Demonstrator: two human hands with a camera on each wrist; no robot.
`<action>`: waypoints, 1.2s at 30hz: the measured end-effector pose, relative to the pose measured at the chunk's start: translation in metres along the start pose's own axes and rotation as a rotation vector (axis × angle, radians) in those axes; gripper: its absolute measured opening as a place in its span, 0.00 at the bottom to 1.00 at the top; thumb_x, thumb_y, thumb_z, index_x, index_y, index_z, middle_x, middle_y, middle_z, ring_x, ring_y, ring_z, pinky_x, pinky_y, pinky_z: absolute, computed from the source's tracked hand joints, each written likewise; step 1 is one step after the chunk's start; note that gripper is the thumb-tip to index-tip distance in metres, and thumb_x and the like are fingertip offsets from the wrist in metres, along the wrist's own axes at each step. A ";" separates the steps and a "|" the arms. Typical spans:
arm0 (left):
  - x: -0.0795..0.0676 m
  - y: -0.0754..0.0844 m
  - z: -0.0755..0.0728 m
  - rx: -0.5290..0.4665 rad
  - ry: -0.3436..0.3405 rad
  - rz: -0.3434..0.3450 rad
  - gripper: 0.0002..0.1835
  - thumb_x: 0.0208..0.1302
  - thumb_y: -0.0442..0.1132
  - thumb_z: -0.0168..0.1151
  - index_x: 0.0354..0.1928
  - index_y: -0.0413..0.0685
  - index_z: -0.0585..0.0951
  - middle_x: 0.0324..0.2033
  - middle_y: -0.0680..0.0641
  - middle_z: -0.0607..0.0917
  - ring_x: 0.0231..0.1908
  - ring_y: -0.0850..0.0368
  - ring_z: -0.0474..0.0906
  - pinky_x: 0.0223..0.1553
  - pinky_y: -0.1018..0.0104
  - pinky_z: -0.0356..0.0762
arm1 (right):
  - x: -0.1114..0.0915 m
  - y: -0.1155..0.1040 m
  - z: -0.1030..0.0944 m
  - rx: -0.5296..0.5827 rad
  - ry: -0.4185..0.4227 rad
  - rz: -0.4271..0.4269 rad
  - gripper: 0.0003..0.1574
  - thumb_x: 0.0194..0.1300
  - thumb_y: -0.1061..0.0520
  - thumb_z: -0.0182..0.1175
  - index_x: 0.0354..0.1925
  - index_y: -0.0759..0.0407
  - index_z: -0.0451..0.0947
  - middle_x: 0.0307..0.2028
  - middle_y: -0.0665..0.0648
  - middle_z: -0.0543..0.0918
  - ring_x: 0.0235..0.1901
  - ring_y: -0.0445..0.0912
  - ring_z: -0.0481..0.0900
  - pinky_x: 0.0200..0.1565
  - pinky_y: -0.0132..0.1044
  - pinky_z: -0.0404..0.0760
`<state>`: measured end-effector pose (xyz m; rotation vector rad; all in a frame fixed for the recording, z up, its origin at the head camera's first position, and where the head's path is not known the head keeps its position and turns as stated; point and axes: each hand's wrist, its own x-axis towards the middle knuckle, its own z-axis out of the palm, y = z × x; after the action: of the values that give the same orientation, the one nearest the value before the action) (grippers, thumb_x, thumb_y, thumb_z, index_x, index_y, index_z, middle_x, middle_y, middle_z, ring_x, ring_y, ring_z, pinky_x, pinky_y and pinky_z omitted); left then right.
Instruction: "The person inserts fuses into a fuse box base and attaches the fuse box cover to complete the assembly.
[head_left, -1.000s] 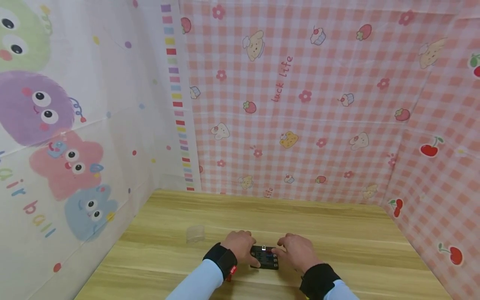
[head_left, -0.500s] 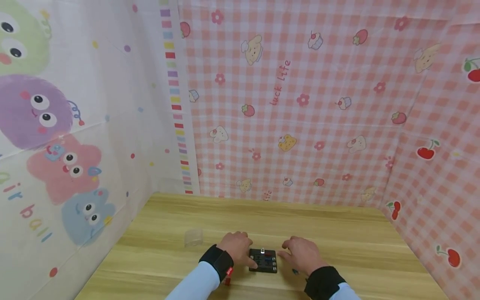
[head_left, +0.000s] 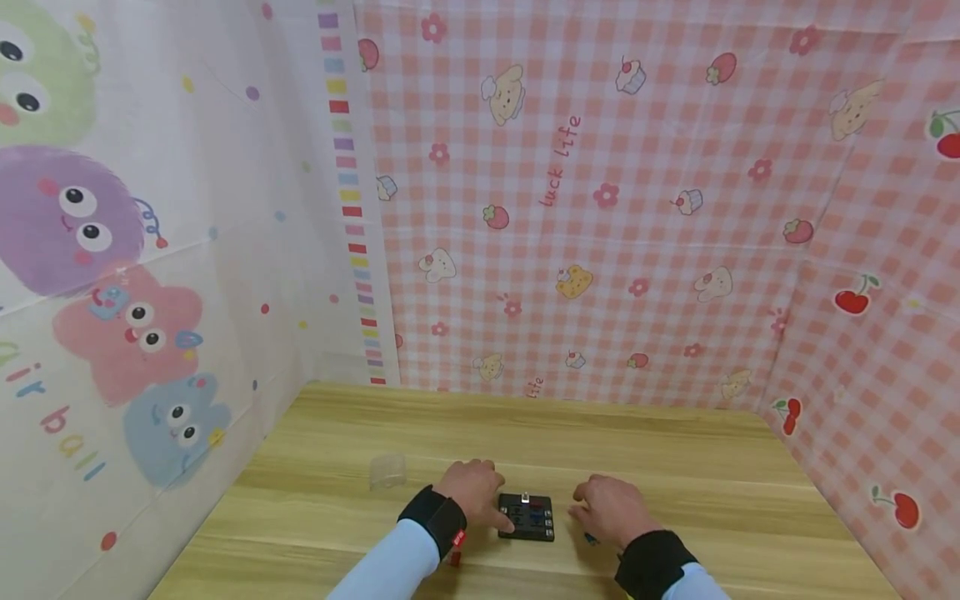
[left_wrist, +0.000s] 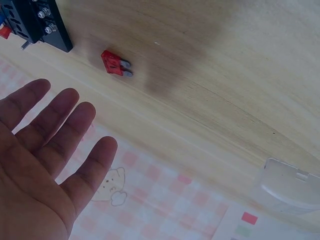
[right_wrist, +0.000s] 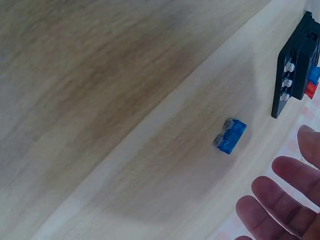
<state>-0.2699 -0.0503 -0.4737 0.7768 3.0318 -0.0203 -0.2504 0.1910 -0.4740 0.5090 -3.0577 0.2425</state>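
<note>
A black blade-fuse box (head_left: 534, 528) lies on the table between both hands. Blue (right_wrist: 314, 75) and red (right_wrist: 310, 90) fuses sit in it, and metal screws line its sides. My left hand (head_left: 471, 493) is at the box's left side, its thumb at the near left corner; the other fingers look straight in the left wrist view. To the right, apart from the box, my right hand (head_left: 613, 510) holds nothing, fingers loosely bent. A loose blue blade fuse (right_wrist: 231, 136) lies beside it. A loose red blade fuse (left_wrist: 112, 63) rests near my left wrist.
A clear plastic cover (head_left: 387, 472) lies at the left, beyond my left hand. Behind the wooden table (head_left: 600, 425) hangs a pink checked cloth (head_left: 660, 150), with a white printed cloth (head_left: 247, 217) along the left side.
My right hand has drawn away from the box to the right, and the loose blue fuse has come into sight beneath it. The left hand stays at the box.
</note>
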 end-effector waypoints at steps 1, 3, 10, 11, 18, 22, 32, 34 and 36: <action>0.000 0.000 0.000 -0.002 -0.003 -0.001 0.37 0.44 0.70 0.73 0.51 0.54 0.85 0.39 0.52 0.83 0.42 0.55 0.79 0.48 0.55 0.76 | 0.000 0.001 0.001 0.002 -0.008 0.003 0.11 0.61 0.50 0.69 0.37 0.57 0.86 0.30 0.50 0.82 0.31 0.45 0.79 0.38 0.47 0.79; 0.000 0.000 0.000 -0.007 -0.010 0.000 0.37 0.44 0.70 0.73 0.52 0.54 0.85 0.40 0.52 0.83 0.42 0.55 0.79 0.48 0.55 0.76 | 0.000 0.002 0.001 0.004 -0.025 0.009 0.11 0.61 0.51 0.69 0.38 0.57 0.86 0.31 0.50 0.82 0.31 0.46 0.79 0.38 0.47 0.79; 0.000 0.000 0.003 -0.011 -0.015 0.009 0.37 0.43 0.69 0.73 0.52 0.54 0.85 0.40 0.52 0.83 0.42 0.55 0.79 0.48 0.55 0.76 | -0.003 0.005 0.002 0.015 -0.055 0.010 0.11 0.61 0.52 0.69 0.38 0.57 0.86 0.31 0.51 0.82 0.32 0.47 0.79 0.40 0.48 0.79; 0.000 0.001 0.003 -0.009 -0.013 0.009 0.37 0.43 0.69 0.73 0.52 0.54 0.85 0.39 0.52 0.83 0.42 0.55 0.79 0.48 0.55 0.76 | -0.004 0.005 0.002 0.014 -0.058 0.013 0.11 0.61 0.52 0.69 0.38 0.57 0.86 0.31 0.51 0.81 0.32 0.46 0.79 0.40 0.48 0.79; 0.000 0.002 0.002 -0.004 -0.022 0.013 0.37 0.44 0.69 0.73 0.53 0.54 0.85 0.40 0.52 0.83 0.42 0.55 0.79 0.48 0.55 0.76 | -0.006 0.010 0.008 0.013 -0.067 0.017 0.09 0.59 0.52 0.70 0.36 0.55 0.86 0.30 0.49 0.80 0.31 0.44 0.78 0.40 0.47 0.78; -0.001 0.003 0.001 -0.005 -0.032 0.016 0.37 0.44 0.70 0.73 0.53 0.54 0.85 0.39 0.53 0.83 0.42 0.56 0.79 0.48 0.55 0.76 | -0.009 0.011 0.010 0.029 -0.055 0.000 0.07 0.57 0.53 0.71 0.33 0.55 0.86 0.28 0.48 0.80 0.30 0.44 0.76 0.38 0.46 0.78; -0.002 0.004 -0.002 -0.010 -0.037 0.010 0.37 0.44 0.69 0.73 0.53 0.55 0.85 0.40 0.53 0.83 0.43 0.56 0.79 0.48 0.55 0.75 | -0.012 0.013 0.013 0.038 -0.018 -0.021 0.07 0.52 0.54 0.74 0.28 0.52 0.85 0.28 0.47 0.82 0.28 0.43 0.76 0.35 0.45 0.76; -0.002 0.004 -0.002 -0.004 -0.034 0.010 0.37 0.44 0.69 0.73 0.53 0.55 0.85 0.40 0.53 0.83 0.43 0.56 0.79 0.48 0.55 0.76 | -0.011 0.013 0.013 0.043 -0.025 -0.020 0.07 0.52 0.53 0.74 0.27 0.52 0.84 0.27 0.47 0.81 0.28 0.43 0.75 0.35 0.45 0.76; -0.002 0.003 -0.002 -0.001 -0.031 0.010 0.37 0.44 0.69 0.73 0.53 0.55 0.85 0.40 0.53 0.83 0.43 0.56 0.79 0.48 0.56 0.75 | -0.011 0.012 0.012 0.050 -0.033 -0.020 0.08 0.51 0.53 0.75 0.26 0.51 0.84 0.27 0.47 0.81 0.28 0.43 0.74 0.35 0.45 0.75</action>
<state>-0.2669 -0.0482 -0.4719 0.7834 2.9983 -0.0299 -0.2442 0.2039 -0.4886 0.5507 -3.0838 0.3141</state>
